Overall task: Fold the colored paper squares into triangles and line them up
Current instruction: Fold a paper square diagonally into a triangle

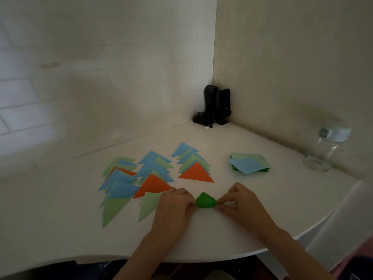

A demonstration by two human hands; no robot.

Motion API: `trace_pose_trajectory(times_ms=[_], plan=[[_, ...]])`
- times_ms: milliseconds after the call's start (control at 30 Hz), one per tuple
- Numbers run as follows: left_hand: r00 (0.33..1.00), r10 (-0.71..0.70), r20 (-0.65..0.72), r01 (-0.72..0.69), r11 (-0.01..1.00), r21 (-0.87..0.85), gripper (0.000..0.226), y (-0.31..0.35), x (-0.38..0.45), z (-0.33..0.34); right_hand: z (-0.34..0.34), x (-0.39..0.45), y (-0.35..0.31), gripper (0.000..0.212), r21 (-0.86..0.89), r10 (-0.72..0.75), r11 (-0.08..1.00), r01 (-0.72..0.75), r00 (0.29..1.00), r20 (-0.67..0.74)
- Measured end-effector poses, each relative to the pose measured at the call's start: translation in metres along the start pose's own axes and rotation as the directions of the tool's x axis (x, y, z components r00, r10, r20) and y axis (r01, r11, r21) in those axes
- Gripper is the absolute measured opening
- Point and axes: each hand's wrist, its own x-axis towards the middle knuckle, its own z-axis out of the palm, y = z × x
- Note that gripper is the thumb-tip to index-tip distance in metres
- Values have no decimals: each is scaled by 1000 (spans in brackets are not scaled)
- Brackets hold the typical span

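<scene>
My left hand (175, 201) and right hand (240, 199) each pinch one end of a dark green paper (205, 201), fingers curled tight on its side corners. The sheet is smooth and matte, bowed up between my hands into a peaked, half-folded shape just above the table (60, 219); its corners are hidden under my fingertips, so I cannot tell how far the crease is pressed.

The table is pale, smooth and rounded along its near edge. Just left of my left hand lies a light green triangle (148, 207), partly covered by my knuckles. Beyond it the folded triangles (141, 174) lie in three overlapping rows of flat, sharp-pointed pieces in light blue, light green and orange; an orange triangle (196, 173) ends the right-hand row.

Further right sits a loose stack of unfolded squares (249, 163), light blue on top with greens showing at the edges. Near the right wall stands a clear glass jar (321, 152) with a white lid; it is blurred, and I cannot make out anything inside. In the far corner are two black speakers (217, 105) with tangled cord at their feet, dim and hard to read.
</scene>
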Motion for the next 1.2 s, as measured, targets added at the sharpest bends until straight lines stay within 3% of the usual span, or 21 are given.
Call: trace_pose_trajectory(times_ms=[200, 433, 533, 867, 1100, 1200], plan=[[991, -122, -53, 120, 992, -49, 15, 2, 0, 8, 5, 0, -1, 15, -1, 90, 996, -90, 995, -37], [977, -188, -96, 203, 963, 179, 34, 20, 6, 20, 11, 9, -13, 28, -110, 179, 977, -182, 983, -37], [972, -221, -77, 232, 952, 197, 34, 20, 7, 21, 12, 9, -12, 31, -107, 189, 975, -193, 981, -44], [971, -240, -2, 240, 970, 33, 21, 11, 6, 15, 8, 13, 0, 24, 64, 197, 978, -198, 980, 23], [968, -246, 51, 251, 939, -236, 19, -1, 5, 9, 6, 15, 6, 15, 155, 199, 966, -205, 978, 54], [966, -253, 49, 258, 933, -251, 19, -1, 1, 5, 7, 12, 5, 18, 165, 183, 969, -185, 983, 31]])
